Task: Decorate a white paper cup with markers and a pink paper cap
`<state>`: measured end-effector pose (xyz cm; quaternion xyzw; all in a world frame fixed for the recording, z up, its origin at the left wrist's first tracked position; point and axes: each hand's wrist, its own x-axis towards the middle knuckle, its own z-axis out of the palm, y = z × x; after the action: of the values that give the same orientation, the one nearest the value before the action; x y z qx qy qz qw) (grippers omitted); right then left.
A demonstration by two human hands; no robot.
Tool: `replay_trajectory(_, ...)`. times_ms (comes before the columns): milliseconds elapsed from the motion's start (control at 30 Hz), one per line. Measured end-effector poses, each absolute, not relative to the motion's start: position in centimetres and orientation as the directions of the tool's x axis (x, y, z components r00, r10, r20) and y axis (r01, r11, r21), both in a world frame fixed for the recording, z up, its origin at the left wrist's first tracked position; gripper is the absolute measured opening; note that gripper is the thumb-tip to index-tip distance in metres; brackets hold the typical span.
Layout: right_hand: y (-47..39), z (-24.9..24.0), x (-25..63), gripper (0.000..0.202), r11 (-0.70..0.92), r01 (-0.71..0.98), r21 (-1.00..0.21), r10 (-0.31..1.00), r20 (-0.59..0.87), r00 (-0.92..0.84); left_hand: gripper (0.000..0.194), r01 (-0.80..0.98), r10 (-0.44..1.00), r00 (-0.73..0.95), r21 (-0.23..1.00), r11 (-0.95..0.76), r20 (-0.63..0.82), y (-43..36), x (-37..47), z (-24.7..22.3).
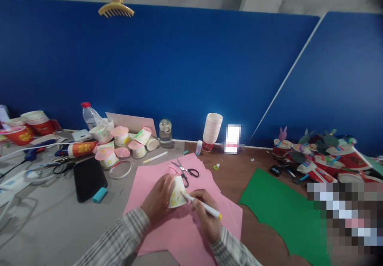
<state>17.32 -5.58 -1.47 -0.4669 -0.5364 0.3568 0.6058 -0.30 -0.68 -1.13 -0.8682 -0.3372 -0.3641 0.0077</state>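
Note:
My left hand (158,200) is closed round a white paper cup (178,192) that lies tilted, with green and yellow leaf marks on its side. In my right hand (206,216) is a white marker (208,209) with a yellow end, and its tip meets the cup's wall or comes very close to it. Under both hands lie sheets of pink paper (161,234). Just beyond the cup, scissors (186,171) with black handles rest on the pink paper, their blades spread. A marker's pale cap or second marker (155,157) lies by the paper's far edge.
Decorated cups with pink tops (107,156) crowd the left back, beside a glass jar (165,133). A black phone (89,178) lies at left. A stack of white cups (212,126) stands at the back. Green paper (281,206) and red cup crafts (329,164) lie at right.

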Motion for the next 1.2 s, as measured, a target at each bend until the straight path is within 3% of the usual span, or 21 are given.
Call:
replay_trajectory(167,-5.71,-1.57,17.32,0.013,0.364,0.124,-0.923,0.919,0.377,0.113,0.085,0.588,0.593,0.509,0.251,-0.769,0.623,-0.68,-0.39,-1.30)
replay_trajectory(633,-5.53,-1.83,17.32,0.013,0.328,0.143,-0.934,0.930,0.346,0.122,0.084,0.604,0.588,0.509,0.225,-0.764,0.629,-0.65,-0.35,-1.36)
replay_trajectory(1200,-5.18,-1.39,17.52,0.015,0.234,-0.003,-0.972,0.944,0.227,0.240,0.086,0.608,0.610,0.514,0.245,-0.755,0.603,-0.54,-0.46,-1.26)
